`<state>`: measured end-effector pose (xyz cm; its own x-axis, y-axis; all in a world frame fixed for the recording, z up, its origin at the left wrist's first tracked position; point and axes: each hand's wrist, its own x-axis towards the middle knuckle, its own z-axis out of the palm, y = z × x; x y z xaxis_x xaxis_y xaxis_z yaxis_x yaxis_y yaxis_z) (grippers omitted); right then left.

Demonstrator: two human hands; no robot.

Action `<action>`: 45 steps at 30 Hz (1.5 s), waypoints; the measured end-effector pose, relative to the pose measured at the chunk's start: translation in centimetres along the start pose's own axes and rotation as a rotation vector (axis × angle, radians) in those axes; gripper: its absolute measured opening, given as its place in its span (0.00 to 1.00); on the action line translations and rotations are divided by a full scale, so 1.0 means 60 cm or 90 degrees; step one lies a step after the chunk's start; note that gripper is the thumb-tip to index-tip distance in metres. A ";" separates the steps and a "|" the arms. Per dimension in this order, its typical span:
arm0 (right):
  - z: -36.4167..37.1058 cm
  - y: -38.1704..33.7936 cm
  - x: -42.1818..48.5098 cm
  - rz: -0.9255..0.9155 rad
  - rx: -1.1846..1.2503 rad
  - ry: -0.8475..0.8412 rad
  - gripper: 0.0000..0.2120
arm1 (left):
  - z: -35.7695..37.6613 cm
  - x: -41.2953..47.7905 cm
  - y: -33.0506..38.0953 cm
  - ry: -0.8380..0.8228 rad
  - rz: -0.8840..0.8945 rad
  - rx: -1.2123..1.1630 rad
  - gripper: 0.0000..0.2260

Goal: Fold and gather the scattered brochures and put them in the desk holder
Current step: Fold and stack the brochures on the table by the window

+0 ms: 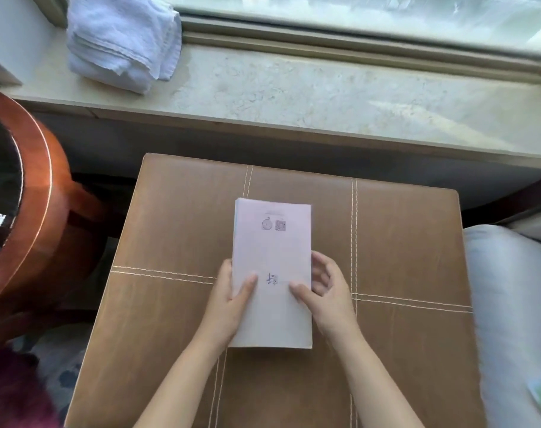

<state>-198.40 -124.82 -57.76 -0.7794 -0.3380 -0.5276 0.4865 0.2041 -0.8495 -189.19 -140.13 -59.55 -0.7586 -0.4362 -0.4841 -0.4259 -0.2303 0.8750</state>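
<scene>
Both hands are on one stack of brochures [272, 273] lying mid-frame on a brown stitched ottoman [402, 242]: left hand [229, 301] and right hand [327, 291] grip its long sides, thumbs on top. I'd square the edges before lifting. Plenty of bare leather all round; no desk holder in view.

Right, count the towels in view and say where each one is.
1: a folded white terry towel lies on the pale stone windowsill, at its left end, beyond the brown leather ottoman. None elsewhere in view; more could lie outside the frame.
</scene>
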 end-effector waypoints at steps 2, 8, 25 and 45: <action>-0.001 0.014 -0.004 0.028 -0.010 0.036 0.24 | 0.006 -0.003 -0.010 0.024 -0.032 0.016 0.09; -0.013 0.062 -0.011 0.122 -0.052 0.124 0.11 | 0.000 -0.009 -0.057 0.106 -0.045 0.142 0.16; -0.172 -0.092 -0.068 -0.080 0.027 -0.034 0.14 | -0.009 -0.010 -0.065 0.076 -0.048 0.376 0.07; -0.231 0.041 -0.005 -0.236 -0.690 0.073 0.20 | -0.012 -0.041 -0.066 0.290 0.021 0.256 0.15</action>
<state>-202.44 -111.49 -59.79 -0.8623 -0.4675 -0.1946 -0.3315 0.8116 -0.4811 -185.27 -138.79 -61.84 -0.5245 -0.7866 -0.3259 -0.6261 0.0970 0.7737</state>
